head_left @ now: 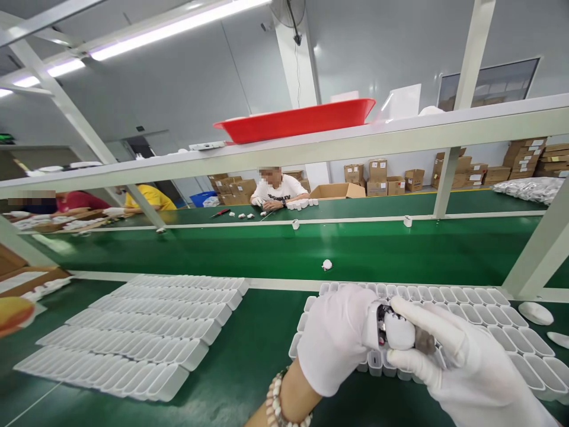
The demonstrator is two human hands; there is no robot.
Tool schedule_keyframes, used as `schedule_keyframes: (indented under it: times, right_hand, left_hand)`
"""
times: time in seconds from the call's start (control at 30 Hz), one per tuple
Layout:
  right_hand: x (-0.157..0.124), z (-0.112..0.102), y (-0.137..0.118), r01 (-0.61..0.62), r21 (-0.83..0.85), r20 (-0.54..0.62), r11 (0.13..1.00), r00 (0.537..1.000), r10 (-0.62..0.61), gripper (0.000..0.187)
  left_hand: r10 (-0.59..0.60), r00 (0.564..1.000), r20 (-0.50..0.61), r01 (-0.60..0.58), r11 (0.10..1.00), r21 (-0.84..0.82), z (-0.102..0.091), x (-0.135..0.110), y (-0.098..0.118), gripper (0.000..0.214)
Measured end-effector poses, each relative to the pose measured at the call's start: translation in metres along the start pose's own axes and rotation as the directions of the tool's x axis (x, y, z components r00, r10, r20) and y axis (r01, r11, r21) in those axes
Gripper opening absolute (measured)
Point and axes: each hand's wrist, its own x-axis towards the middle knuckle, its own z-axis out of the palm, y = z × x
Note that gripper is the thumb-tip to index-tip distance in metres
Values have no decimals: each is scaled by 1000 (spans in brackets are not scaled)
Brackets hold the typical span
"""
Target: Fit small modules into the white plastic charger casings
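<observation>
My left hand [331, 338], in a white glove, is closed around a small white plastic housing [371, 327] with dark inner parts showing at its open end. Between the thumb and fingers of my gloved right hand [478, 362] is a rounded white part [399, 331], held against that opening. Whether the two pieces are joined I cannot tell. Under and behind both hands stand rows of open white plastic cups [520, 341], partly hidden by the gloves.
More rows of white plastic cases [133, 338] lie on the left of the green bench. A small white piece [327, 264] rests on the green belt [249, 252]. Overhead, a shelf carries a red tray [297, 121]. Across the belt sits a person [281, 188].
</observation>
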Motion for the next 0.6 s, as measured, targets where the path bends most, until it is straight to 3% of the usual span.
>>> schedule_keyframes:
  times: [0.27,0.4,0.43,0.6]
  right_hand:
    - [11,-2,-5,79,122,166,989,981,-98,31]
    - [8,6,-7,87,112,9,990,996,-89,65]
    - [7,7,-10,80,89,-19,993,997,-79,66]
    - [7,3,-25,128,-65,-20,990,991,-130,36]
  left_hand:
    - [131,982,-134,-118,988,102,10,-2,7,6]
    - [64,981,-181,-64,998,7,8,-1,12,7]
    - [30,983,-180,-35,999,-21,9,-2,13,8]
    - [-108,979,-174,97,993,-71,12,-1,11,16]
